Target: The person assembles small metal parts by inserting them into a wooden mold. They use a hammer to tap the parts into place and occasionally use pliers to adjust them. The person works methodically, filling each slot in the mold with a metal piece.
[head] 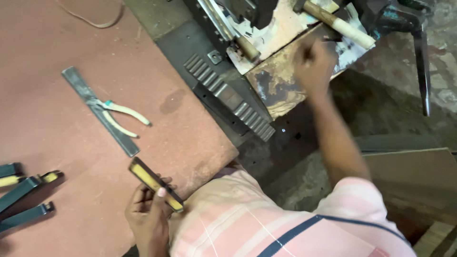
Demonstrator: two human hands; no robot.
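Short dark metal bar with yellow face (155, 184), held aslant in the left hand (148, 214), fingers wrapped about its lower half, at the near edge of the reddish table (43, 119). Right hand (313, 64) stretched far out to the stained wooden board (276, 83), blurred; grip impossible to tell. Beyond it, hammers with wooden handles (340, 26), heads partly cut off by the top edge. On the table, pliers (116, 114) laid across a flat steel rule (99, 110). At the left edge, more dark bars (24, 200), cut off.
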